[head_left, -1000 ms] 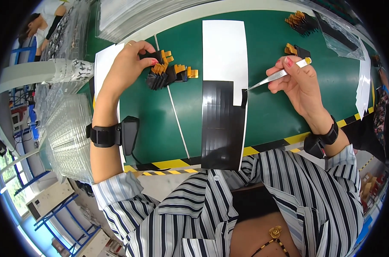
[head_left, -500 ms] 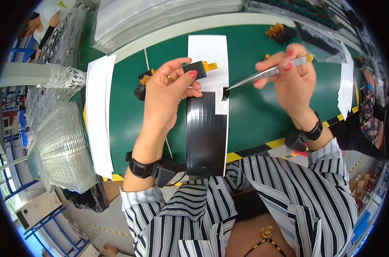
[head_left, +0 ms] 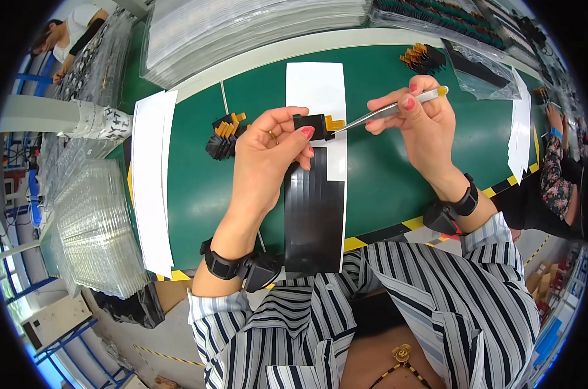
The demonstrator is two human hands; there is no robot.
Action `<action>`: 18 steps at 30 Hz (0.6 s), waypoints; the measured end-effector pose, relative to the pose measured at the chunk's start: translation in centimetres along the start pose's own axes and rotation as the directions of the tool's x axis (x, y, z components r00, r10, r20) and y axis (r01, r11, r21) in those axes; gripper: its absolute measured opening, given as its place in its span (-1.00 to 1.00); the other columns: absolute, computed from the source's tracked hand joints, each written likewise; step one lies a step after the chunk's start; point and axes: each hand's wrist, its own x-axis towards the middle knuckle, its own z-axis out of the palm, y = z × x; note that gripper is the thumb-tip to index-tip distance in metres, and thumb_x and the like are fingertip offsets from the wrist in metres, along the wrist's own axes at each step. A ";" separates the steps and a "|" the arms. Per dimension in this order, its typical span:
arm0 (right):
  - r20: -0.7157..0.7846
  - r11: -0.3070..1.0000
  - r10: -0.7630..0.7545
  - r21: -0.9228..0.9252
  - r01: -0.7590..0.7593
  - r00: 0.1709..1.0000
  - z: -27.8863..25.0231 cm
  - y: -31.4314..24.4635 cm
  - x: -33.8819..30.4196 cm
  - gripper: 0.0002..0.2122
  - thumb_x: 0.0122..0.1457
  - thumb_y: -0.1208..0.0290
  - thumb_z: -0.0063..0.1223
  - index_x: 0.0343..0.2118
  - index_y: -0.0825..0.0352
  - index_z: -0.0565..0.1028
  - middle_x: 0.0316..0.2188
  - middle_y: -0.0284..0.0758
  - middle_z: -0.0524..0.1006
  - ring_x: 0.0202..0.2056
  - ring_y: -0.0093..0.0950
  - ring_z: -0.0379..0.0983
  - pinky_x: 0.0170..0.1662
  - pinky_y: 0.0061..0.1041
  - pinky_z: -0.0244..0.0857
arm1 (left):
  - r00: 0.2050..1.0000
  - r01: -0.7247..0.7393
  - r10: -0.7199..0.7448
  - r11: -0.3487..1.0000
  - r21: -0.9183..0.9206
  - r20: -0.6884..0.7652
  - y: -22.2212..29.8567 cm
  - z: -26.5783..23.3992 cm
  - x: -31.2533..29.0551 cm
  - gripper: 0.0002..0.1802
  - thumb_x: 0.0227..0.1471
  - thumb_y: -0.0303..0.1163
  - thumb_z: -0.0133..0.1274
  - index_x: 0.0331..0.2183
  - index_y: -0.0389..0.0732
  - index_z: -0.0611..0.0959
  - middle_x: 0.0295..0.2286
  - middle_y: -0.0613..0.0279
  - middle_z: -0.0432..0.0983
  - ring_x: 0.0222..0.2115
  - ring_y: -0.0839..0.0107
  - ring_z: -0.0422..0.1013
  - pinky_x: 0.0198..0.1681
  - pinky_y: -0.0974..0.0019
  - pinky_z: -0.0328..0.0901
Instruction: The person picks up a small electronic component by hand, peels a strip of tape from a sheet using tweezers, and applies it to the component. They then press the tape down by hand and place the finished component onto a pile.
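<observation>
My left hand [head_left: 258,155] pinches a small black rectangular module [head_left: 317,122] with an orange flat-cable tab at its right end, held over a white sheet [head_left: 315,81]. Between the fingers of my right hand [head_left: 430,129] are metal tweezers [head_left: 391,111], their tips at the module's lower right corner. A small dark piece shows at the tips; whether it touches the module is hard to tell. Below the module lies a black sheet of strips [head_left: 313,223] on the white backing, with a notch of backing bare at its upper right.
Similar black and orange modules are piled at left [head_left: 222,139] and at far right [head_left: 423,59]. White paper [head_left: 152,188] lies along the left side, beside stacked clear trays [head_left: 99,220]. A plastic bag [head_left: 482,68] is at far right. Other people work at both sides.
The tweezers have moved left from the sheet's edge to the module's corner, with the small black piece off the sheet. My left hand has shifted slightly right and nearer to me with the module.
</observation>
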 end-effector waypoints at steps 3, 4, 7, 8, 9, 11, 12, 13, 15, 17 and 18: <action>-0.011 1.000 0.008 -0.010 -0.008 1.000 0.0 0.1 0.1 -0.88 0.16 0.43 -0.22 -0.34 0.31 0.15 -0.38 0.05 0.43 -0.47 -0.24 0.47 -0.39 -0.40 0.41 | 1.000 0.010 -0.010 1.000 0.010 0.006 0.0 0.2 -0.2 -0.76 -0.11 -0.62 -0.04 -0.28 -0.37 0.46 -0.55 0.28 0.38 -0.62 0.60 0.31 -0.60 0.55 0.22; -0.017 1.000 0.006 -0.019 -0.007 1.000 0.0 0.1 0.1 -0.89 0.16 0.43 -0.23 -0.35 0.31 0.15 -0.38 0.05 0.43 -0.47 -0.24 0.47 -0.39 -0.40 0.40 | 1.000 0.019 -0.019 1.000 0.022 0.008 0.1 0.2 -0.3 -0.76 -0.09 -0.61 -0.04 -0.27 -0.36 0.46 -0.56 0.29 0.37 -0.62 0.59 0.31 -0.60 0.55 0.21; -0.027 0.999 0.003 -0.036 -0.004 1.000 0.0 0.1 0.2 -0.89 0.16 0.43 -0.23 -0.35 0.32 0.15 -0.37 0.05 0.43 -0.47 -0.25 0.47 -0.38 -0.41 0.40 | 1.000 0.030 -0.030 0.999 0.024 0.006 0.1 0.3 -0.3 -0.76 -0.10 -0.61 -0.04 -0.27 -0.36 0.46 -0.57 0.29 0.37 -0.63 0.59 0.30 -0.60 0.55 0.21; -0.031 0.999 0.003 -0.038 -0.004 1.000 0.0 0.2 0.2 -0.89 0.16 0.42 -0.23 -0.35 0.31 0.15 -0.37 0.05 0.43 -0.47 -0.26 0.47 -0.38 -0.42 0.40 | 0.999 0.033 -0.033 0.999 0.014 0.004 0.1 0.2 -0.3 -0.76 -0.12 -0.63 -0.03 -0.28 -0.37 0.46 -0.56 0.29 0.37 -0.63 0.60 0.31 -0.60 0.56 0.22; -0.034 0.999 0.002 -0.039 -0.004 0.999 0.0 0.2 0.2 -0.89 0.16 0.42 -0.23 -0.35 0.31 0.15 -0.37 0.05 0.42 -0.47 -0.27 0.47 -0.38 -0.43 0.40 | 0.999 0.035 -0.035 0.999 0.004 0.002 0.0 0.2 -0.3 -0.76 -0.13 -0.64 -0.02 -0.29 -0.38 0.47 -0.56 0.29 0.38 -0.64 0.60 0.32 -0.61 0.56 0.23; -0.038 0.999 0.003 -0.041 -0.005 0.999 0.0 0.3 0.2 -0.89 0.16 0.42 -0.23 -0.35 0.31 0.15 -0.37 0.05 0.42 -0.48 -0.27 0.47 -0.38 -0.43 0.40 | 0.999 0.046 -0.046 0.999 -0.006 0.001 0.0 0.1 -0.2 -0.76 -0.13 -0.63 -0.02 -0.29 -0.38 0.47 -0.56 0.29 0.37 -0.63 0.60 0.32 -0.61 0.56 0.24; -0.029 1.000 0.004 -0.020 -0.005 1.000 -0.1 0.2 0.1 -0.89 0.16 0.41 -0.23 -0.35 0.31 0.15 -0.38 0.04 0.43 -0.48 -0.28 0.47 -0.38 -0.43 0.40 | 0.998 0.057 -0.057 0.998 -0.016 0.000 -0.1 0.0 -0.1 -0.76 -0.13 -0.63 -0.02 -0.29 -0.38 0.47 -0.57 0.29 0.37 -0.63 0.60 0.32 -0.60 0.56 0.24; -0.016 1.000 0.004 0.003 -0.004 1.000 -0.1 0.2 0.1 -0.88 0.16 0.40 -0.23 -0.34 0.30 0.15 -0.38 0.04 0.43 -0.49 -0.29 0.47 -0.39 -0.44 0.40 | 0.998 0.064 -0.064 0.998 -0.026 -0.004 0.0 -0.1 -0.1 -0.76 -0.13 -0.62 -0.02 -0.30 -0.37 0.47 -0.57 0.29 0.37 -0.63 0.60 0.32 -0.60 0.56 0.24; 0.002 1.000 0.004 0.029 -0.004 1.000 0.0 0.0 0.0 -0.88 0.16 0.40 -0.23 -0.34 0.30 0.15 -0.38 0.04 0.43 -0.49 -0.29 0.47 -0.40 -0.44 0.40 | 0.997 0.065 -0.067 0.997 -0.038 -0.035 -0.1 -0.5 0.1 -0.76 -0.13 -0.62 -0.02 -0.29 -0.37 0.47 -0.58 0.29 0.37 -0.63 0.60 0.32 -0.59 0.56 0.24; 0.052 0.996 -0.006 0.092 0.001 0.999 0.1 -0.4 -0.1 -0.88 0.16 0.39 -0.23 -0.34 0.29 0.15 -0.39 0.02 0.44 -0.50 -0.31 0.47 -0.41 -0.44 0.40 | 0.993 0.072 -0.078 0.995 -0.063 -0.089 -0.1 -0.9 0.1 -0.76 -0.13 -0.60 -0.01 -0.29 -0.36 0.47 -0.58 0.30 0.36 -0.62 0.59 0.32 -0.57 0.55 0.25; 0.070 0.993 -0.013 0.119 0.005 0.997 0.0 -0.5 -0.1 -0.88 0.16 0.38 -0.23 -0.34 0.29 0.15 -0.40 0.02 0.44 -0.51 -0.32 0.47 -0.42 -0.45 0.40 | 0.993 0.071 -0.076 0.995 -0.064 -0.086 -0.1 -0.8 0.2 -0.76 -0.13 -0.60 -0.01 -0.29 -0.36 0.47 -0.58 0.30 0.36 -0.62 0.59 0.32 -0.57 0.55 0.25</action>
